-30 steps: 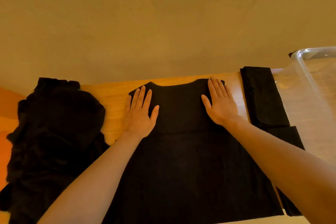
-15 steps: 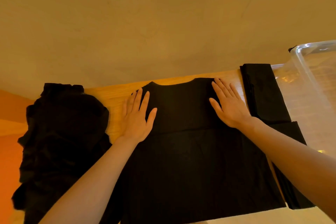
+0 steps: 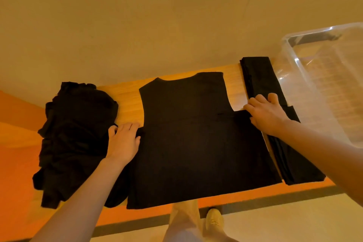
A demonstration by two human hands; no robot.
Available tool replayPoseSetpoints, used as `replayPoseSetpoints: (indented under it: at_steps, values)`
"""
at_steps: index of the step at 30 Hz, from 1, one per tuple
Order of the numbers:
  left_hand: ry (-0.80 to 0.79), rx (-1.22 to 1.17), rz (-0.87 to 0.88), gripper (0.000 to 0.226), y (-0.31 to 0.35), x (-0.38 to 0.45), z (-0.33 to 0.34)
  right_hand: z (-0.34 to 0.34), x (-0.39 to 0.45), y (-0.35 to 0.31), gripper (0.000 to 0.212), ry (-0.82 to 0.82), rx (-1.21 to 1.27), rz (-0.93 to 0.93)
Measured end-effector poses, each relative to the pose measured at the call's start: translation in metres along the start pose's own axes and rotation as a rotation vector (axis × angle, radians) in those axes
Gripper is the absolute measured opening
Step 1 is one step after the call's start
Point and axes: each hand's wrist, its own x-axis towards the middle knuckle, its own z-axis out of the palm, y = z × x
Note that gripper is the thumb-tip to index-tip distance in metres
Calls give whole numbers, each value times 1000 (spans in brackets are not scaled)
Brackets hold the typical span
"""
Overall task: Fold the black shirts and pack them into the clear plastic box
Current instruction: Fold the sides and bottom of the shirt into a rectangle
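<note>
A black shirt point(image 3: 196, 139) lies flat in the middle of the wooden table point(image 3: 129, 102), neck towards the wall. My left hand point(image 3: 123, 141) sits at its left edge, fingers curled onto the cloth by the armhole. At the right edge, my right hand point(image 3: 265, 114) has its fingers bent around the fabric by the armhole. A rumpled pile of black shirts point(image 3: 76, 133) lies to the left, touching my left hand. A stack of folded black shirts point(image 3: 259, 76) lies along the right, partly under my right hand. The clear plastic box point(image 3: 324, 84) stands at the far right.
The table's back edge meets a plain wall. Its front edge runs just below the shirt's hem. My trouser leg point(image 3: 184, 222) and shoe point(image 3: 215, 220) show on the floor below the table.
Both hands have slid apart from the shirt's chest to its left and right edges and curled onto the fabric. The view has pulled back, showing the table's front edge and the floor.
</note>
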Motion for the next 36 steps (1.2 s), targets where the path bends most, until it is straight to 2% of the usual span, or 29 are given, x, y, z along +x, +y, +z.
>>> replayPoseSetpoints:
  at_steps: [5,10,16,22,24,29,36]
  values:
    - [-79,17,-127,27,6,20,-9,-6,13,0,25,-58,2,71]
    - [-144,30,-175,18,2,29,-15,-8,19,1,15,-73,72,76]
    - [-150,-57,-211,16,-8,23,-17,-4,24,2,22,-79,178,101]
    - [-169,-12,-221,20,-17,24,-22,-11,22,12,18,-44,126,62]
    - [-131,-42,-229,22,-18,21,-27,-12,21,15,16,-23,230,99]
    - [23,-324,-268,23,-20,10,-32,-29,11,18,13,90,830,357]
    - [184,-772,-281,25,-29,-15,-49,-40,-16,21,17,118,1228,372]
